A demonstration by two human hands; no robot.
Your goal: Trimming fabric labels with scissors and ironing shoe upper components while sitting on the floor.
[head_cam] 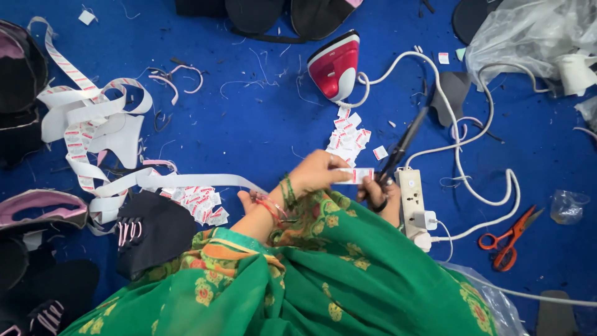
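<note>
While left hand (317, 171) pinches one label strip (357, 176), right hand (379, 196) grips black scissors (401, 146); one iron (336, 65).

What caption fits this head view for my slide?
Left hand holds a label strip while the right hand cuts it with black scissors over blue cloth, near a red iron.

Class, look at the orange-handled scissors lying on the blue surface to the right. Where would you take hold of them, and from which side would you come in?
Grip the orange scissors by the two handle loops at the lower end, nearest the person. They lie flat and partly open, blades pointing up and to the right toward a small clear plastic piece. Probably best to come from the lower side, away from the blade tips and the white cable.
</note>
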